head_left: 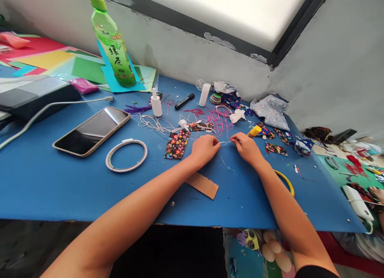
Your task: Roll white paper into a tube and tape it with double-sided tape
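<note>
Between my two hands a thin whitish string (225, 142) stretches just above the blue table. My left hand (205, 149) pinches one end of it, fingers closed. The other end is pinched in my right hand (244, 147), closed as well. Beside my left hand lies a floral fabric piece (177, 144), and under that wrist a strip of brown cardboard (204, 185). A yellow-capped tube (254, 131) lies just behind my right hand. Loose pale threads (227, 164) rest on the table below the string.
A phone (93, 131), a white tape roll (126, 155) and a tall green tea bottle (113, 46) stand or lie left. Tangled pink cord (216, 120), a white dropper bottle (156, 104) and a black marker (185, 101) lie behind. A yellow ring (286, 181) is partly under my right forearm.
</note>
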### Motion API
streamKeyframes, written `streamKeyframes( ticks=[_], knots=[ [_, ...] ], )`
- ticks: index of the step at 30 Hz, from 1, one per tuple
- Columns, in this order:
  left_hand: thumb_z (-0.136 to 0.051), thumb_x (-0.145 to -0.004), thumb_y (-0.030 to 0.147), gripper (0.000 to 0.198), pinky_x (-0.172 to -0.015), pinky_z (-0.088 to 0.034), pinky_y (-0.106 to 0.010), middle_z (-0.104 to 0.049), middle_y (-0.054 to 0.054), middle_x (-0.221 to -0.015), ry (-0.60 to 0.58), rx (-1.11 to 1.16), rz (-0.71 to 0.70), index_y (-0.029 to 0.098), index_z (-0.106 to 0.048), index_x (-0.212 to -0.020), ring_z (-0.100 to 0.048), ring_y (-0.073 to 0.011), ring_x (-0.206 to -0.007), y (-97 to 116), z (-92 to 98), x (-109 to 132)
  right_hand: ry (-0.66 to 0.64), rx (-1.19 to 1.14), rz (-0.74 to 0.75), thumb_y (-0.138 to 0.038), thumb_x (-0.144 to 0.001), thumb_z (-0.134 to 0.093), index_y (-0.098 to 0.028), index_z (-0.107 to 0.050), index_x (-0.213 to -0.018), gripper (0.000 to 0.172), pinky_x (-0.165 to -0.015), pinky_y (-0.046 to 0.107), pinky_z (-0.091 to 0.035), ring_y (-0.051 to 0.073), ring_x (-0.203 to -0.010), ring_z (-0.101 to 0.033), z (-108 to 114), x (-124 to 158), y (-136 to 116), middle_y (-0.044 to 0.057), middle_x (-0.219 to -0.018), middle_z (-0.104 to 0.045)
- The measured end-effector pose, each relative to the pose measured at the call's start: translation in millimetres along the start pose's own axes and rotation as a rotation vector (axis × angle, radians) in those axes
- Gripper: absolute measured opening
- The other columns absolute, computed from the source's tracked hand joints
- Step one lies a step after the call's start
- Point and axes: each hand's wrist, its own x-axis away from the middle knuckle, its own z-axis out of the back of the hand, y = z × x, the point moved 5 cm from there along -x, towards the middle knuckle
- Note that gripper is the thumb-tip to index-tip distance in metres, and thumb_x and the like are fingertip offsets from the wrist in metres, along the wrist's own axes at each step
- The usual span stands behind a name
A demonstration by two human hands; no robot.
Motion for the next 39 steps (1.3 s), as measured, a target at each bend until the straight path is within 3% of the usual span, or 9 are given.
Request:
streamKeyframes(
  ticks=[5, 10, 27, 33, 39],
  knots=[
    [-0.054, -0.085, 0.029, 0.022, -0.078, -0.050, -0.030, -0.073, -0.005, -0.095, -0.003, 0.001, 0.000, 0.021, -0.073, -0.091, -0.066, -0.0221, -0.091, -0.3, -0.1, 0.4, -0.041, -0.028, 0.038, -0.017, -0.087, -0.054, -0.018, -0.065, -0.103, 0.020, -0.084, 0.035, -0.049, 0.019, -0.089, -0.063, -2.5, 3.0, -4.6, 0.008, -0.104, -0.066],
    [-0.054, -0.085, 0.029, 0.022, -0.078, -0.050, -0.029, -0.073, -0.004, -0.095, -0.005, 0.000, 0.007, 0.022, -0.073, -0.092, -0.066, -0.0220, -0.092, -0.7, -0.5, 0.2, -0.059, 0.004, 0.068, -0.022, -0.089, -0.056, -0.019, -0.068, -0.093, 0.013, -0.083, 0.032, -0.050, 0.019, -0.091, -0.063, -8.0, 2.3, -11.2, 0.006, -0.097, -0.068],
    [-0.052, -0.086, 0.027, 0.023, -0.078, -0.049, -0.028, -0.073, -0.005, -0.097, 0.009, -0.019, 0.012, 0.021, -0.072, -0.094, -0.066, -0.0217, -0.092, -2.5, -1.3, -1.4, -0.125, 0.453, 0.196, -0.020, -0.094, -0.041, -0.015, -0.064, -0.087, 0.024, -0.068, 0.033, -0.037, 0.023, -0.079, -0.055, -15.5, 8.3, -64.2, 0.013, -0.086, -0.064],
    [-0.053, -0.086, 0.027, 0.021, -0.079, -0.049, -0.029, -0.073, -0.004, -0.098, 0.014, -0.029, 0.007, 0.022, -0.072, -0.093, -0.066, -0.0219, -0.094, -3.1, -2.6, -0.2, -0.150, 0.388, 0.251, -0.022, -0.095, -0.039, -0.016, -0.060, -0.091, 0.023, -0.073, 0.032, -0.039, 0.023, -0.084, -0.054, -9.3, -0.8, -58.7, 0.012, -0.092, -0.062],
    [-0.053, -0.087, 0.029, 0.022, -0.078, -0.050, -0.030, -0.072, -0.005, -0.102, 0.012, -0.033, 0.009, 0.023, -0.073, -0.096, -0.065, -0.0232, -0.096, -2.6, -2.2, 0.6, -0.200, 0.248, 0.299, -0.014, -0.092, -0.043, -0.017, -0.060, -0.091, 0.018, -0.073, 0.029, -0.041, 0.021, -0.086, -0.055, -12.5, -21.8, -44.4, 0.009, -0.092, -0.061]
  ],
)
